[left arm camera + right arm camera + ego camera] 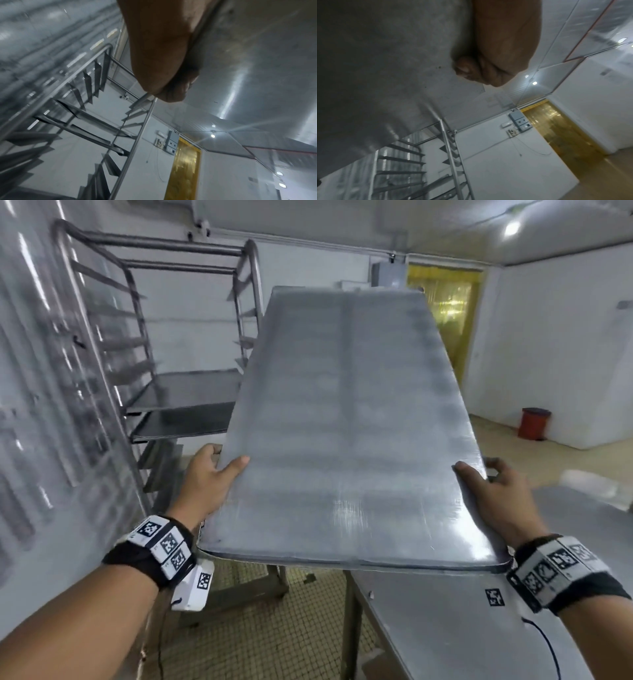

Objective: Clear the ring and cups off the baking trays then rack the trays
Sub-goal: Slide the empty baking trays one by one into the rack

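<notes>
A large bare metal baking tray [346, 419] is held up in the air in front of me, its far end raised. My left hand [214, 474] grips its left edge, thumb on top and fingers underneath. My right hand [486, 484] grips the right edge the same way. The tray's underside [248, 60] fills the left wrist view beside my left hand [163, 54]; the right wrist view shows the underside [385, 67] with my right hand [501, 54] curled under it. A tall metal tray rack [150, 344] stands to the left with two trays [185, 412] on its runners. No ring or cups show.
A steel table [462, 628] lies under the tray's near end, to the lower right. A ribbed metal wall [41, 405] runs along the left. A yellow strip-curtain doorway [448, 313] and a red bin [532, 424] are at the back right. The floor [257, 628] is tiled.
</notes>
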### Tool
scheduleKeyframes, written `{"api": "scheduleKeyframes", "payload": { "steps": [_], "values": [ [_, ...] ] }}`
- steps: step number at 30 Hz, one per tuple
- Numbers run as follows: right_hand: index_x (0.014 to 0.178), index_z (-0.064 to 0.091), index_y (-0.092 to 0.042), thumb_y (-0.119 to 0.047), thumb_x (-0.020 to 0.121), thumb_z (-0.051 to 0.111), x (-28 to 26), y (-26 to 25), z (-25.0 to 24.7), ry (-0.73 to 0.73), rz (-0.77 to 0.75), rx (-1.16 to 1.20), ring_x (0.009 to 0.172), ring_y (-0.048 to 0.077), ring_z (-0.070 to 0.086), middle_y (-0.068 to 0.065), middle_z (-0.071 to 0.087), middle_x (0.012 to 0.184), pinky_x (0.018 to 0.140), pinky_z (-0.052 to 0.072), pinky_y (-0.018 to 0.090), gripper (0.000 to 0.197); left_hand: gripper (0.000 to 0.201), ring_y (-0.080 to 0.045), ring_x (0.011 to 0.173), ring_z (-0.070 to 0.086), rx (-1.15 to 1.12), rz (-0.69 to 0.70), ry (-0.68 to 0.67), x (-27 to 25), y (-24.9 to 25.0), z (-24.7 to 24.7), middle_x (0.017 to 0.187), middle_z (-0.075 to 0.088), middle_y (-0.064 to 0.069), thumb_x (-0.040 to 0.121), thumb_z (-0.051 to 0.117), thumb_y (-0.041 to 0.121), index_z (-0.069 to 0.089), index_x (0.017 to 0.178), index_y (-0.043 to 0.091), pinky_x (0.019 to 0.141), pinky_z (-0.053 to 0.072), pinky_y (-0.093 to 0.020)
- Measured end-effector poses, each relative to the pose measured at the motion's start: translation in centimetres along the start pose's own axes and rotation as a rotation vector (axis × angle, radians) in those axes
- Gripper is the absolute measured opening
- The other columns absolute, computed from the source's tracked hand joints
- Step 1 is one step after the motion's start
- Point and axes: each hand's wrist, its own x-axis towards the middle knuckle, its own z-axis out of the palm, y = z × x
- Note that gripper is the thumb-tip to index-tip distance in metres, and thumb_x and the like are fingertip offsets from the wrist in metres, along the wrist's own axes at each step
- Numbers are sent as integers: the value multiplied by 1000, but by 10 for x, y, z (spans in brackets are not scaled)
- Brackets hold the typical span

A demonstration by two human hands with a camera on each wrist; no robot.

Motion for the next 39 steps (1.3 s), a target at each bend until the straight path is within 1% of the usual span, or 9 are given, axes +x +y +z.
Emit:
{"api": "scheduleKeyframes", "payload": {
  "steps": [3, 7, 10, 16, 22, 27, 30, 33, 39],
  "values": [
    [118, 60, -12, -53, 86, 71, 10, -19, 13, -68, -61, 62, 73, 16, 68, 4, 72, 84, 59, 44, 25, 53, 32, -12, 87, 69, 31, -4, 107, -22, 21, -33, 99, 71, 5, 87, 78, 32, 61, 108, 15, 81, 59, -40],
    [117, 60, -13, -55, 84, 72, 12, -44, 40, -179, -132, 170, 69, 18, 67, 6, 72, 84, 61, 45, 26, 55, 31, -8, 88, 68, 81, -23, 217, -54, 46, -82, 100, 70, 7, 88, 75, 34, 59, 109, 19, 76, 57, -30],
    [114, 61, -15, -70, 74, 72, 13, -59, 65, -236, -183, 246, 72, 22, 70, 7, 74, 85, 67, 52, 31, 69, 35, 1, 85, 63, 131, -21, 288, -78, 59, -117, 98, 66, 14, 90, 73, 33, 58, 115, 15, 66, 50, -17],
    [119, 60, -10, -68, 76, 72, 0, -91, 117, -349, -232, 283, 77, 26, 72, 9, 74, 86, 71, 55, 33, 73, 38, -4, 88, 65, 186, -53, 397, -106, 60, -178, 99, 67, 13, 89, 74, 37, 59, 117, 16, 77, 55, -31],
    [120, 61, -7, -71, 76, 70, -20, -96, 164, -471, -230, 265, 85, 27, 73, 11, 74, 93, 79, 60, 41, 78, 51, -16, 98, 70, 270, -125, 386, -129, 36, -224, 111, 72, 3, 84, 74, 51, 64, 120, 16, 84, 58, -39],
    [106, 63, -4, -52, 87, 71, -42, -96, 170, -532, -223, 189, 74, 13, 67, 2, 71, 83, 60, 47, 25, 53, 45, -10, 85, 69, 292, -218, 376, -149, 29, -225, 99, 71, 5, 86, 75, 42, 63, 115, 10, 68, 54, -28],
    [107, 67, -9, -68, 78, 71, -49, -72, 177, -575, -182, 140, 74, 20, 71, 4, 75, 83, 64, 51, 29, 66, 40, -10, 76, 69, 304, -300, 338, -162, 17, -219, 91, 71, 6, 88, 75, 39, 64, 111, 8, 58, 51, -24],
    [98, 69, -12, -68, 77, 72, -64, -52, 174, -604, -134, 100, 70, 22, 71, 3, 75, 78, 65, 55, 33, 59, 41, -12, 76, 70, 316, -368, 303, -176, 0, -211, 91, 72, 3, 88, 75, 39, 64, 111, 7, 57, 51, -23],
    [85, 67, -12, -53, 83, 74, -95, -26, 151, -677, -75, 9, 66, 20, 71, 2, 74, 73, 65, 59, 37, 42, 95, -22, 94, 71, 327, -506, 218, -199, -51, -201, 114, 70, -7, 61, 77, 78, 60, 126, 11, 83, 59, -40]
  ]
}}
